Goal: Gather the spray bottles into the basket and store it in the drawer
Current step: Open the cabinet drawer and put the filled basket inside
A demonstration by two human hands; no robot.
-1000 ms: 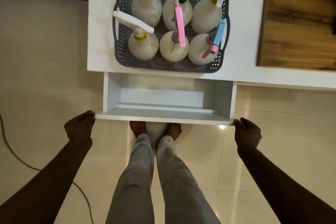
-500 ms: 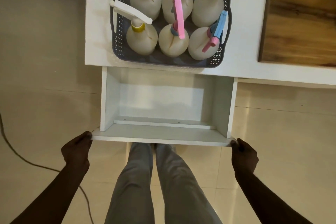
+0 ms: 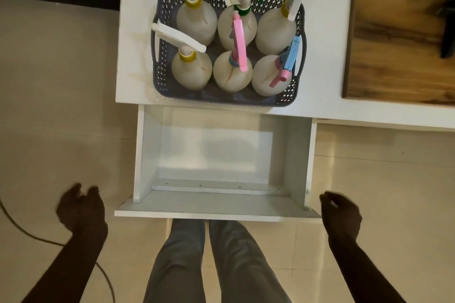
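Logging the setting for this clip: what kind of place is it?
Probably a home room, though that is uncertain: glossy tiled floor, a white cabinet with its drawer pulled open, and a wood-grain surface beside it.

Six plastic spray bottles sit inside the perforated plastic basket on the white tabletop, right behind the pulled-out white wooden drawer.

The white box-shaped drawer under the bench now stands pulled much farther out than a second ago, its bare floor showing nearly whole. Both hands are off its front panel: the left hand hangs apart from the left corner, fingers loosely curled, and the right hand sits just beside the right corner.
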